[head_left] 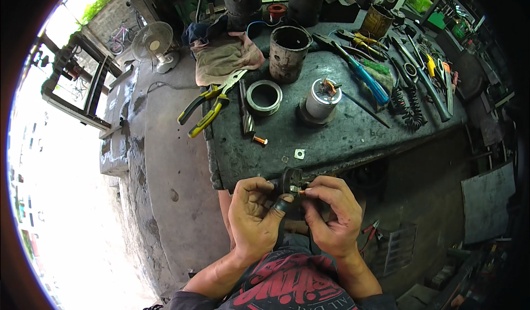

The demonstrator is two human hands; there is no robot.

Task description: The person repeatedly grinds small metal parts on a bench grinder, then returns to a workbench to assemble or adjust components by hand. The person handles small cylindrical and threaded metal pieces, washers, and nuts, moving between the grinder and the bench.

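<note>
In front of my chest, just off the workbench's near edge, my left hand (254, 219) is closed around a small dark round metal part (287, 180) with fittings on its side. My right hand (338, 216) pinches at those fittings, where a small copper-coloured piece (301, 192) shows by the fingertips. How firmly that piece is seated is too small to tell. On the bench beyond my hands lie a square metal washer (299, 154) and a copper-coloured bolt (260, 140). A fluted drill bit (247, 114) and a metal ring (264, 98) are farther back.
On the dark workbench (237, 161) stand a silver cylinder (320, 104) and a rusty can-like housing (289, 56). Yellow-black pliers (212, 104) overhang the left edge beside a rag (229, 60). A blue screwdriver (370, 83) and several tools crowd the right. A fan (153, 42) stands far left.
</note>
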